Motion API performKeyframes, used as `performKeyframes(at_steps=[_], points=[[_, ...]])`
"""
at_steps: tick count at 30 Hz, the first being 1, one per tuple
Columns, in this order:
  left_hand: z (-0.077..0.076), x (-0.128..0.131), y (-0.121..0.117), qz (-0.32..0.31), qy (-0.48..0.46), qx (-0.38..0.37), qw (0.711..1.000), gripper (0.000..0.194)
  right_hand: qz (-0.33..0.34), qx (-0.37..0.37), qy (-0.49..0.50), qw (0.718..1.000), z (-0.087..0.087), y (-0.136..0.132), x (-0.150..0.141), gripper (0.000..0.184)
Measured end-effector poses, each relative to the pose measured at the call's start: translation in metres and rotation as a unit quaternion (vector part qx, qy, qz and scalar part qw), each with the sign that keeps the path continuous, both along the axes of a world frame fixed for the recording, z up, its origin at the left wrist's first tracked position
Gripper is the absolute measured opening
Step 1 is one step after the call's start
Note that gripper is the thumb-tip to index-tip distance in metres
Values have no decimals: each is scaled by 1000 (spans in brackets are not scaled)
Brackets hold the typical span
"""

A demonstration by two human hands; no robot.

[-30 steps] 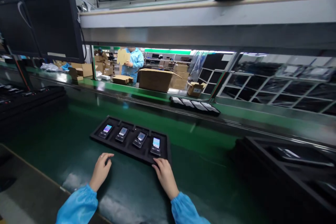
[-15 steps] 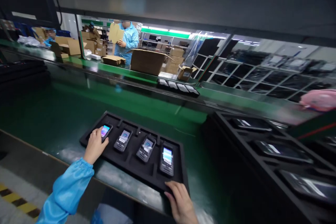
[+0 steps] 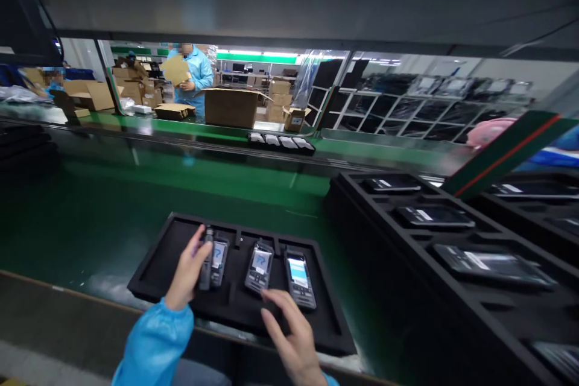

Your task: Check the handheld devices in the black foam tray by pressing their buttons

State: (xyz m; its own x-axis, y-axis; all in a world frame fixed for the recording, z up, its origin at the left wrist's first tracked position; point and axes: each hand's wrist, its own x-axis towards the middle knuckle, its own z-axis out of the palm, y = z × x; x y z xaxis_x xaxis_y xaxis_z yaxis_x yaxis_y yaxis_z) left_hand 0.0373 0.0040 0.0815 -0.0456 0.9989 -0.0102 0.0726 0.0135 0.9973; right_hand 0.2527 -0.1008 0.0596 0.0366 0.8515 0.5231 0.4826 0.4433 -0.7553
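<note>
A: What has moved?
B: The left hand (image 3: pixel 187 271) has lifted one dark handheld phone (image 3: pixel 207 258) off the black foam tray (image 3: pixel 154 268), fingers clamped on it.
A: The rest?
B: Three phones lie in the tray; the right hand (image 3: pixel 292 338) hovers at five o'clock, fingers apart.

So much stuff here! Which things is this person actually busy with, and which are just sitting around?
In hand:
left hand holding a dark handset edge-on
right hand over the black foam tray
three lit handsets in the tray

Lying about:
brown cardboard box
black tray stack with dark devices
row of white-wrapped items
</note>
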Motion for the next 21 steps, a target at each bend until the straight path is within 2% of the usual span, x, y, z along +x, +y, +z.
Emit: performKeyframes(at_steps=[2, 6, 10, 15, 17, 21], points=[[-6, 25, -9, -45, -50, -30, 997, 72, 41, -9, 29, 999, 6, 15, -27, 26], [-25, 49, -16, -37, -109, -29, 993, 77, 47, -6, 55, 997, 1, 35, -51, 20], [-37, 49, -18, -35, -117, -16, 992, 76, 30, 6, 61, 998, -9, 32, -52, 21], [-41, 47, -22, -54, -107, -4, 993, 68, 5, 17, 48, 999, -11, 15, -55, 18], [-41, 47, -23, -58, -103, -2, 993, 67, 11, 17, 35, 999, -9, 11, -56, 16], [-41, 47, -22, -67, -98, 0, 993, 68, 49, 20, 5, 999, -5, 13, -48, 29]])
